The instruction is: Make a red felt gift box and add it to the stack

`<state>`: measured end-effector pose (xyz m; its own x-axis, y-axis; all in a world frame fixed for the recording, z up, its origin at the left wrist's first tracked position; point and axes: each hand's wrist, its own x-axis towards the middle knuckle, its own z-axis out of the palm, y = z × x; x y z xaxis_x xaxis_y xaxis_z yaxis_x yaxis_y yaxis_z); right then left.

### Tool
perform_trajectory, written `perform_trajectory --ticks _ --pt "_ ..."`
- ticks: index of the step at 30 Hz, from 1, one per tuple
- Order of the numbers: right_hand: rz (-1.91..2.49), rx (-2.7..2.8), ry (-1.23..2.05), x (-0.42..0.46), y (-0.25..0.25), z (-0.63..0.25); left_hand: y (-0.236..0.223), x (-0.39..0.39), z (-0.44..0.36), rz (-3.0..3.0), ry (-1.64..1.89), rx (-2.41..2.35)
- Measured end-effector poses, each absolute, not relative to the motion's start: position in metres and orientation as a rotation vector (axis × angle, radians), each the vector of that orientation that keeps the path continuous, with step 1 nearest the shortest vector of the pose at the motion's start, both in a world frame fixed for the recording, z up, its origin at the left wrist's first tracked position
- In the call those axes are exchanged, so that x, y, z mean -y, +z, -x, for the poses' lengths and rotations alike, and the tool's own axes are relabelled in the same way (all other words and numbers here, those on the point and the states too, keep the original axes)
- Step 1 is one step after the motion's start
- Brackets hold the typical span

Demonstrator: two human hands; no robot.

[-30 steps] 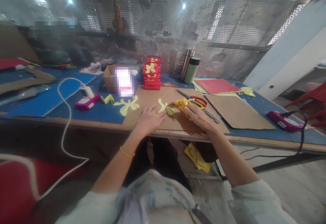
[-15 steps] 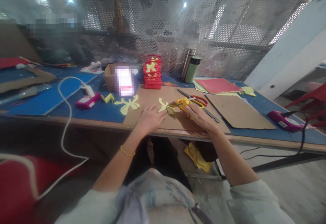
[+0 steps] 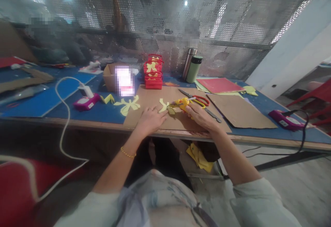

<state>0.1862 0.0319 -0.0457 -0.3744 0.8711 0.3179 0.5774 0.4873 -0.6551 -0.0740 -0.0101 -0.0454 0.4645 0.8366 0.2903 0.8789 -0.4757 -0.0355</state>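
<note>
My left hand [image 3: 151, 119] lies palm down on a brown cardboard sheet [image 3: 144, 94], its fingers stretched to the right. Its fingertips are at the edge of a pale yellow paper cutout [image 3: 163, 106] with curved petals; whether they press on it I cannot tell. My right hand [image 3: 200, 116] is closed around a yellow hot glue gun [image 3: 184, 103]. The gun's nozzle points left, at the middle of the cutout. Behind my right hand lie scissors [image 3: 203, 100] with red and yellow handles, and a grey blade-like tool [image 3: 213, 115] is beside it.
Another petalled yellow cutout [image 3: 127, 105] and a folded yellow strip [image 3: 107, 99] lie left. Behind stand stacked red boxes [image 3: 153, 82] with yellow bows, a small carton [image 3: 109, 79] and a green bottle [image 3: 194, 70]. Purple power sockets [image 3: 86, 103] with cords sit at both sides.
The glue gun's nozzle stays at the middle of the cutout, and both hands keep nearly the same place. The whole view has shifted slightly.
</note>
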Motion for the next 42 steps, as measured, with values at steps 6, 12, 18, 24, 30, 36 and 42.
perform_trajectory --ticks 6,12,18,24,30,36,42 --pt "1.184 2.103 0.603 -0.035 -0.05 -0.192 -0.049 0.008 0.074 2.516 -0.385 1.471" --pt "1.191 2.092 0.599 -0.038 -0.052 -0.193 -0.047 0.009 0.074 2.535 -0.376 1.485" --pt "1.218 2.125 0.546 -0.035 -0.045 -0.187 -0.047 0.009 0.074 2.541 -0.427 1.492" --pt "1.23 2.153 0.566 -0.03 -0.041 -0.187 -0.048 0.007 0.075 2.537 -0.401 1.493" --pt "1.236 2.125 0.537 -0.03 -0.043 -0.189 -0.046 0.009 0.074 2.529 -0.378 1.509" --pt "1.26 2.139 0.533 -0.03 -0.04 -0.185 -0.044 0.009 0.074 2.537 -0.358 1.515" --pt "1.274 2.18 0.527 -0.029 -0.037 -0.184 -0.047 0.007 0.075 2.567 -0.399 1.547"
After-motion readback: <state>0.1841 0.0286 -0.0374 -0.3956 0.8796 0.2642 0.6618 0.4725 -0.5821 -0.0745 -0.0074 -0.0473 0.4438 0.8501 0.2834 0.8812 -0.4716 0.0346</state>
